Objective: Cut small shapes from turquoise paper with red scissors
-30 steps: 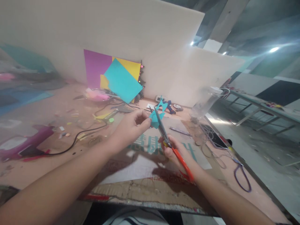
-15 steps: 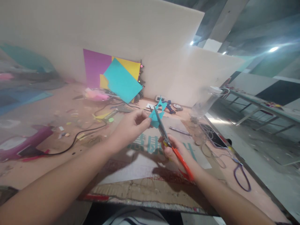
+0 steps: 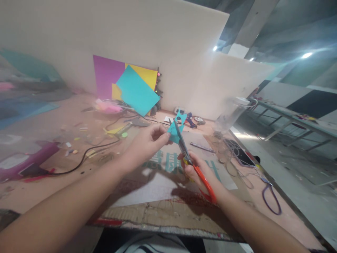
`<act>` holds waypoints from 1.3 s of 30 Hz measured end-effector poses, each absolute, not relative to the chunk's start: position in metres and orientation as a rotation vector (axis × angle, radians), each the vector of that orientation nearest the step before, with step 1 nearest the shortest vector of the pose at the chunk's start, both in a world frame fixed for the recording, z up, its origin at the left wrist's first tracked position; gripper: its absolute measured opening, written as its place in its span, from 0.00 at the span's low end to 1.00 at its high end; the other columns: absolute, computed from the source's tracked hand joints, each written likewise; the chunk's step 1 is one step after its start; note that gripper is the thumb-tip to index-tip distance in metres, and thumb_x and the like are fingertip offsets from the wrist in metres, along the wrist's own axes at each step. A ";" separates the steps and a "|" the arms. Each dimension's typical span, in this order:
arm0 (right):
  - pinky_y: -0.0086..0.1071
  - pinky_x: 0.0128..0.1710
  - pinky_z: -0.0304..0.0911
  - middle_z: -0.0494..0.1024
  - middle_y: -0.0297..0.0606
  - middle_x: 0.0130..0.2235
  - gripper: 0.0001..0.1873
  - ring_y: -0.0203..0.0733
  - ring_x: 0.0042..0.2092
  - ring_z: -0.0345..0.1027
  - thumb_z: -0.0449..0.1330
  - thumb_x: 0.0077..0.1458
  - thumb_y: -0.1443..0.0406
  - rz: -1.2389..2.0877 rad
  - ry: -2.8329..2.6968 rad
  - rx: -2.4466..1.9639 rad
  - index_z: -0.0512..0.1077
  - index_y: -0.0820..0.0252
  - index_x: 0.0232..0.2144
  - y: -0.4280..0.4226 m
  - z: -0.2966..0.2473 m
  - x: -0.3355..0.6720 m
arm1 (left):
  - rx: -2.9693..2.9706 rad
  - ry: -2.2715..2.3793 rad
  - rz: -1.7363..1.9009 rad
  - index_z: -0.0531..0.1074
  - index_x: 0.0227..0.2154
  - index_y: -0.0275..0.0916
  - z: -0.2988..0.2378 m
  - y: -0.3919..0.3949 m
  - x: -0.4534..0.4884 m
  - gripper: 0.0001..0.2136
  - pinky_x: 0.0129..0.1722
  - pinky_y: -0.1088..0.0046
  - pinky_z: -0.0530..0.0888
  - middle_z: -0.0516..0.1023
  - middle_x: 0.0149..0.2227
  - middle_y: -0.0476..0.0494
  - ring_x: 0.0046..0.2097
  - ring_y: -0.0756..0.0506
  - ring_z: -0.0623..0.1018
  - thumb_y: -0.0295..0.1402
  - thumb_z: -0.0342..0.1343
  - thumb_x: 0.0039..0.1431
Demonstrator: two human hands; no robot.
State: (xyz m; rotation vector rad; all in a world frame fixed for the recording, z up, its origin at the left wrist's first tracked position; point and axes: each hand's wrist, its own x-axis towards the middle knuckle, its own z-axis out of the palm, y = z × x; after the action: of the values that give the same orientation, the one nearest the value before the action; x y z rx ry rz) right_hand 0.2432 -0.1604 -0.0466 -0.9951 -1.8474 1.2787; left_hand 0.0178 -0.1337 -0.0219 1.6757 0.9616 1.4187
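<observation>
My left hand (image 3: 155, 138) pinches a small piece of turquoise paper (image 3: 173, 132) by its left edge, between thumb and fingers. Cut-out gaps show in the upper part of that piece. My right hand (image 3: 196, 167) is wrapped round a pair of scissors (image 3: 181, 140) with orange handles. Their blades point up and away, lying across the turquoise piece, slightly parted. Beneath both hands lies a white sheet (image 3: 147, 182) bearing turquoise cut-out characters (image 3: 172, 162); my hands and their shadows cover part of it.
Large purple (image 3: 109, 75) and turquoise sheets (image 3: 138, 91) lean at the back wall. A purple glue gun (image 3: 34, 160) with a black cord lies left. A pen (image 3: 202, 147), a phone (image 3: 239, 153) and a clear plastic jug (image 3: 229, 116) are on the right. Scraps litter the table.
The orange handles have shifted slightly. The turquoise piece has tilted a little between the blades. Both hands stay in nearly the same place.
</observation>
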 end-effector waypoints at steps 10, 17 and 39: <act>0.29 0.26 0.53 0.63 0.30 0.32 0.35 0.34 0.28 0.53 0.60 0.54 0.35 1.305 -1.831 -0.991 0.67 0.57 0.44 -0.161 -0.044 0.241 | 1.683 0.932 1.379 0.69 0.29 0.39 -0.022 -0.133 0.018 0.11 0.38 0.69 0.74 0.79 0.32 0.48 0.36 0.47 0.80 0.39 0.58 0.65; 0.29 0.27 0.52 0.62 0.29 0.31 0.35 0.33 0.28 0.52 0.61 0.54 0.35 1.318 -1.822 -0.996 0.67 0.58 0.43 -0.161 -0.043 0.241 | 1.700 0.959 1.370 0.69 0.29 0.39 -0.023 -0.133 0.016 0.11 0.38 0.69 0.73 0.78 0.32 0.49 0.37 0.46 0.80 0.40 0.58 0.65; 0.28 0.22 0.45 0.59 0.23 0.26 0.33 0.30 0.23 0.47 0.61 0.55 0.36 1.357 -1.822 -0.905 0.66 0.58 0.43 -0.156 -0.051 0.243 | 1.700 0.963 1.363 0.69 0.30 0.39 -0.024 -0.132 0.016 0.11 0.37 0.69 0.73 0.78 0.31 0.49 0.36 0.46 0.80 0.39 0.58 0.65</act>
State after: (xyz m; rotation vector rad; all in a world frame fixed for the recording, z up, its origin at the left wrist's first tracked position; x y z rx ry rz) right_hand 0.2429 -0.1559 -0.0511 -0.9051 -1.8217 1.3567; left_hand 0.0164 -0.1323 -0.0236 1.6997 0.9630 1.3634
